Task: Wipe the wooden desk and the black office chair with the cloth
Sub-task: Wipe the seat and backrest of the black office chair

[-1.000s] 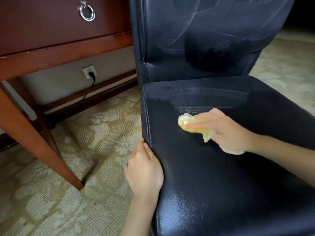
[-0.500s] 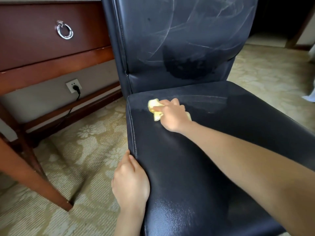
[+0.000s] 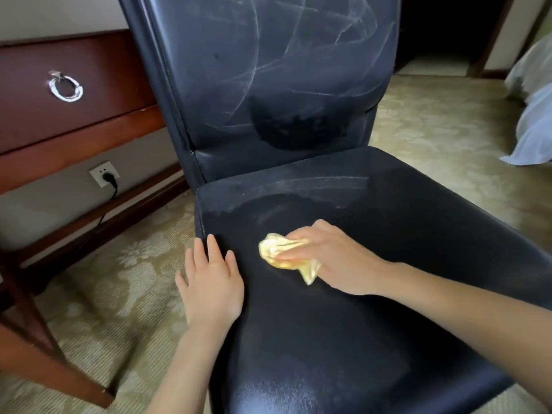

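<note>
The person's right hand [image 3: 334,258] bunches up a yellow cloth [image 3: 282,253] and presses it down on the seat [image 3: 403,228] of the black office chair [image 3: 268,162]. The fingers curl over the cloth, so it is squeezed into a small lump that will not slip away when it rubs. The cloth sits on the left half of the seat, about midway between the back edge and the front edge.

The left hand [image 3: 209,282] lies flat on the left edge of the seat, just beside the cloth. Its fingers are straight and a little apart, and it holds nothing. It is probably there to stop the chair from sliding on the carpet [image 3: 119,282] while the other hand rubs.

Pale streaks show along the back edge of the seat and all over the backrest [image 3: 268,70], so those parts may need more wiping. The wooden desk [image 3: 74,135] with its shiny ring handle [image 3: 65,89] stands to the left of the chair, and no hand touches it.
</note>
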A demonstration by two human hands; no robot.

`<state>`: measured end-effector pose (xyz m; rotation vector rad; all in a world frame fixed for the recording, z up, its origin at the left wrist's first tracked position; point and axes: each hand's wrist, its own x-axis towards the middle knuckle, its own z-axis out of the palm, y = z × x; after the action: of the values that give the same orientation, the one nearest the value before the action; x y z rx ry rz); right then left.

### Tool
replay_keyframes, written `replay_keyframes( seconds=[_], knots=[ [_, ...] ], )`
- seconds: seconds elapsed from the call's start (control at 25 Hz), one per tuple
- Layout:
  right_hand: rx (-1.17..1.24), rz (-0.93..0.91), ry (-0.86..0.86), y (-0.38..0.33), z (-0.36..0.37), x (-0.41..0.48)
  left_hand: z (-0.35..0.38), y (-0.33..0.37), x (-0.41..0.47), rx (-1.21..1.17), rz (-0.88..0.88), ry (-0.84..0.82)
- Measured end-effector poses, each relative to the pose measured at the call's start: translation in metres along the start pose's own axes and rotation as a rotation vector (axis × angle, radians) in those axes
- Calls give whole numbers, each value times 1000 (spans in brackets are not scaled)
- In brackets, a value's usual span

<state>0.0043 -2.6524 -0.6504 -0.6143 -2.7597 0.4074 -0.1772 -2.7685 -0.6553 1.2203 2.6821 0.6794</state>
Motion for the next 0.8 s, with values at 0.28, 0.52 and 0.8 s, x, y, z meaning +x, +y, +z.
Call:
replay_keyframes(
  seconds=[0.28, 0.52, 0.8],
  knots=[
    [-219, 486, 118, 98, -46, -17, 17, 11, 36, -57, 62, 5],
    [-287, 773, 210, 129, -40, 49, 23, 4, 35, -214, 79, 64],
    [-165, 520, 153, 57, 12, 130, 24, 9, 34, -217, 72, 100]
  ],
)
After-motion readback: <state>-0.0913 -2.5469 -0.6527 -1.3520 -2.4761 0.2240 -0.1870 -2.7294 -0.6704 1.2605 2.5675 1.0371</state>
